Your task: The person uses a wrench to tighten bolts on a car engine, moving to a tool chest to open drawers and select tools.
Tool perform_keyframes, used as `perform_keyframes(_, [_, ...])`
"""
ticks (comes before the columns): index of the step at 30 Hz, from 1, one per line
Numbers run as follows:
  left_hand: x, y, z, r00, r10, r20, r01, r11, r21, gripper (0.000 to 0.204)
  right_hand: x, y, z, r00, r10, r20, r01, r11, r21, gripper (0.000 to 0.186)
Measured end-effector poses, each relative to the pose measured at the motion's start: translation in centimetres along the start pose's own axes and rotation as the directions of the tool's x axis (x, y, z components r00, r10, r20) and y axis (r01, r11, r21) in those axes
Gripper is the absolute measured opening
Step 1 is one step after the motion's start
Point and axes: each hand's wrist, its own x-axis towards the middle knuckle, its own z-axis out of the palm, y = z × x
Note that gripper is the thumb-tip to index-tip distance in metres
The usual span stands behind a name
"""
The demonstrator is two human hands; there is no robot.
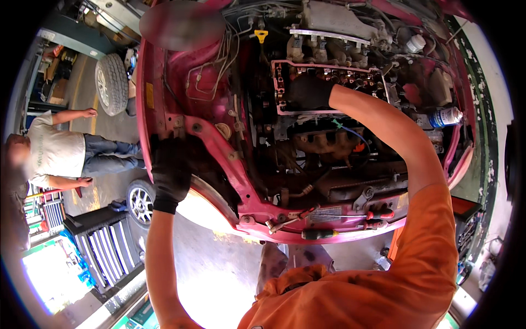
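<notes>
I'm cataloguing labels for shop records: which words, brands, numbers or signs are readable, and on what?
None is clear enough to quote.
White-and-blue can: print too small and blurred.
Yellow sticker on the pink car: too small.
Pale label near the screwdrivers: too small.
Co-worker's shirt: lettering blurred.

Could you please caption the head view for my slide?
Black-gloved right hand at an exposed engine; gloved left hand at the red car body.

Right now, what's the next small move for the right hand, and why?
Probably ease the right hand up off the open engine top: its black glove hides part of it, and whether it grips anything can't be seen.
</notes>
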Motion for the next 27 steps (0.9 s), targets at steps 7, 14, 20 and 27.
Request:
perform_keyframes(7, [-0.2, -0.6, 0.6, 0.996, 0.087, -0.011, -0.083, 0.976, 0.2, 0.041, -4.2, -1.4, -7.6, 0.866, 0.325, -0.38, -0.25, 0.94, 0.232, 0.023])
perform_keyframes(14, [-0.8, 0.0, 0.6, 0.933, 0.268, -0.242, -0.207, 0.946, 0.248, 0.032, -17.5, -22.9, -11.5, 0.54, 0.735, -0.411, -0.228, 0.597, 0.769, 0.029])
perform_keyframes(20, [-4.2, 7.8, -0.1, 0.82, 0.217, -0.529, -0.275, 0.961, -0.032, 0.039, -24.3, -49.8, 1.8, 0.504, 0.846, 0.177, 0.144, -0.284, 0.948, 0.021])
perform_keyframes(27, [-21.6, 38.5, 5.7, 0.815, 0.375, 0.441, 0.484, -0.022, -0.875, 0.033, -33.3, -57.9, -2.5, 0.4, 0.913, 0.086, -0.245, 0.016, 0.969, 0.023])
